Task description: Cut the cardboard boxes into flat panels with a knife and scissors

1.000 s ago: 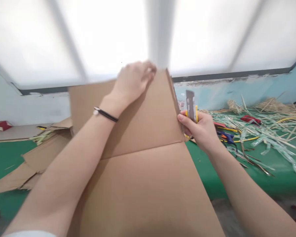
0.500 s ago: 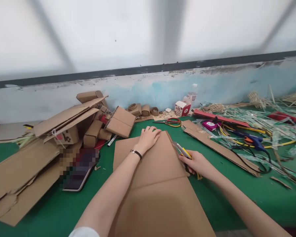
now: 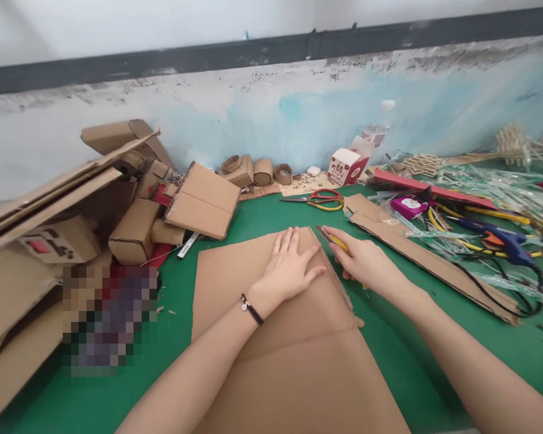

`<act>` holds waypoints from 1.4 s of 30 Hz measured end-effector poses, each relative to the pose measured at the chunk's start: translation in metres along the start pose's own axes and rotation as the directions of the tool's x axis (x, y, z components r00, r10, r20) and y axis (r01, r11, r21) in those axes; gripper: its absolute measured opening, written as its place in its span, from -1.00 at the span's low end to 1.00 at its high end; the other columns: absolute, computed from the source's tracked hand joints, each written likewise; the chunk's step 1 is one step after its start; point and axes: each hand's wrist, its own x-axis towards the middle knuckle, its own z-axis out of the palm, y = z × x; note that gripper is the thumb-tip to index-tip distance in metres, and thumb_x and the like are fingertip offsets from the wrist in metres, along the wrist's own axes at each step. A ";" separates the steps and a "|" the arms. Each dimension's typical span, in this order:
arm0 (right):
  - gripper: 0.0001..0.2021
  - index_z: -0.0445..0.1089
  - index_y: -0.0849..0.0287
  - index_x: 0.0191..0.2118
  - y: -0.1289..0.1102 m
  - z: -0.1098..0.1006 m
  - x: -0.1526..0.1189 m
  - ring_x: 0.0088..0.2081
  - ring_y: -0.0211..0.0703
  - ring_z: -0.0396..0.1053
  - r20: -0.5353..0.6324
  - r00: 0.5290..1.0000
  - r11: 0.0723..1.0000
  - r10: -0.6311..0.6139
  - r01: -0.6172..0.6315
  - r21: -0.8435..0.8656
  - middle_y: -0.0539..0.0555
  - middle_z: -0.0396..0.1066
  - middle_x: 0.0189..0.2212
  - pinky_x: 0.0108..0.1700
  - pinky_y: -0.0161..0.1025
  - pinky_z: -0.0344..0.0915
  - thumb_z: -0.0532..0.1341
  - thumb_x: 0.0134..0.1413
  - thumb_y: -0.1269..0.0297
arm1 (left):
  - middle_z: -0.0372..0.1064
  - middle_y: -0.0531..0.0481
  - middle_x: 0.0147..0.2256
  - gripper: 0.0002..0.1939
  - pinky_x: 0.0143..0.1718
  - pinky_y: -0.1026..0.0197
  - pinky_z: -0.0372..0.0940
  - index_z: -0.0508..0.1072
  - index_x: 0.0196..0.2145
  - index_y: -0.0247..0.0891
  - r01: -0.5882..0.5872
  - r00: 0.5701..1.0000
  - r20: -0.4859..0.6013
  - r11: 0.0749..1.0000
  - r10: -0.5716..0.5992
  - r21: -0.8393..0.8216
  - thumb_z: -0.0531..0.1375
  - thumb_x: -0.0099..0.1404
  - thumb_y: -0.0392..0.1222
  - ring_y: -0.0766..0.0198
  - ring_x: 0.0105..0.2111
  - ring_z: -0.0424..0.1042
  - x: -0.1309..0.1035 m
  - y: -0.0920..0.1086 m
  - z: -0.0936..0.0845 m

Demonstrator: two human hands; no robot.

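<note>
A large brown cardboard sheet lies in front of me, with a crease across it. My left hand rests flat on its upper part, fingers spread, a black bracelet round the wrist. Just off the sheet's right edge, my right hand is closed round a yellow utility knife. The knife's blade points up and left, close to the sheet's top right corner. I cannot tell whether the blade touches the cardboard. A ragged strip shows along that right edge.
Red-and-yellow-handled scissors lie beyond the sheet on the green table. Cardboard pieces are piled at left. At right are a long cardboard strip, a blue glue gun and a heap of clear plastic.
My view has tilted down and come nearer. My left hand's fingers have spread on the cardboard. My right hand has moved the knife up along the right edge towards the top corner.
</note>
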 end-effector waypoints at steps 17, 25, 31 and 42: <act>-0.44 0.30 -0.14 0.49 -0.039 0.001 0.020 -0.06 0.28 0.64 -0.017 0.997 0.864 0.071 -0.070 -0.499 0.28 0.67 -0.07 -0.08 0.02 0.45 -0.05 0.49 0.08 | 0.00 -0.36 0.53 -0.43 0.52 -0.34 -0.15 0.38 0.41 -0.10 0.003 1.000 0.008 1.000 -0.002 -0.021 0.14 0.57 0.13 -0.33 0.55 -0.12 0.004 0.001 0.001; -0.45 0.33 -0.13 0.47 -0.040 -0.002 0.019 -0.20 0.14 0.65 -0.007 0.996 0.884 0.089 -0.082 -0.460 0.21 0.69 -0.16 -0.09 -0.03 0.44 -0.02 0.48 0.10 | 0.01 -0.31 0.53 -0.45 0.52 -0.35 -0.15 0.41 0.39 -0.07 -0.003 1.000 -0.005 0.999 0.002 -0.033 0.15 0.57 0.13 -0.30 0.55 -0.10 0.003 0.001 0.000; -0.46 0.35 -0.08 0.46 -0.040 -0.002 0.021 -0.26 0.04 0.64 0.000 0.996 0.905 0.090 -0.081 -0.418 0.16 0.69 -0.24 -0.08 -0.12 0.42 0.00 0.48 0.14 | 0.01 -0.33 0.53 -0.45 0.52 -0.35 -0.13 0.40 0.39 -0.06 -0.001 1.000 0.003 1.000 0.001 -0.020 0.13 0.57 0.14 -0.30 0.55 -0.10 0.003 0.001 0.000; -0.45 0.38 -0.07 0.44 -0.042 -0.007 0.019 -0.27 0.05 0.64 0.006 0.996 0.915 0.091 -0.081 -0.396 0.17 0.70 -0.17 -0.08 -0.10 0.40 0.01 0.46 0.14 | 0.01 -0.38 0.52 -0.44 0.52 -0.35 -0.15 0.40 0.41 -0.08 -0.008 1.000 0.000 1.000 0.008 -0.020 0.13 0.57 0.13 -0.34 0.55 -0.12 0.004 0.001 0.002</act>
